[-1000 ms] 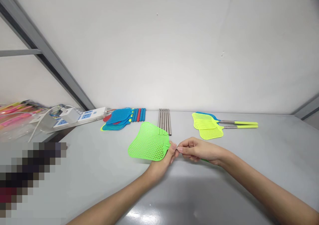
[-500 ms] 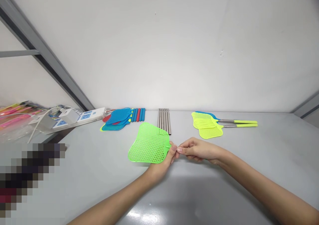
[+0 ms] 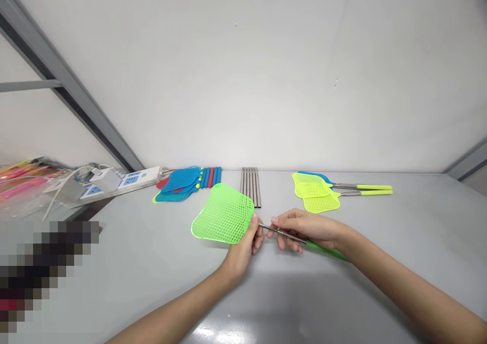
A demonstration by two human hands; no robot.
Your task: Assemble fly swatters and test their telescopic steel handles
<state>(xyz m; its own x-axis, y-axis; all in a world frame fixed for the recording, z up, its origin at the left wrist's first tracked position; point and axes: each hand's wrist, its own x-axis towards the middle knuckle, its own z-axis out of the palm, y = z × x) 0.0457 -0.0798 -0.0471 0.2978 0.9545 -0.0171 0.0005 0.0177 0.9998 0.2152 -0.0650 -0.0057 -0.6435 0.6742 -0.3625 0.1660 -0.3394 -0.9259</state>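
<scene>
A green fly swatter (image 3: 224, 214) is held slantwise above the table, its mesh head to the left and its metal rod running down to a green handle (image 3: 327, 251) at the right. My left hand (image 3: 247, 240) pinches it at the neck, thumb on top at the base of the mesh. Around the rod, my right hand (image 3: 300, 227) is loosely curled, with thumb and fingers partly apart and the rod lying across the fingers. My right wrist hides the handle's far end.
Several metal rods (image 3: 250, 186) lie behind the green mesh. Blue and red swatter heads (image 3: 182, 179) with several coloured handles (image 3: 211, 176) lie at the back left, by a power strip (image 3: 140, 177). Swatters with yellow handles (image 3: 375, 190) lie back right. A wall (image 3: 243, 80) closes the back.
The metal rod and green handle have come into view between and below my hands. My left hand and the mesh have shifted slightly left, and my right hand's fingers have loosened from a pinch.
</scene>
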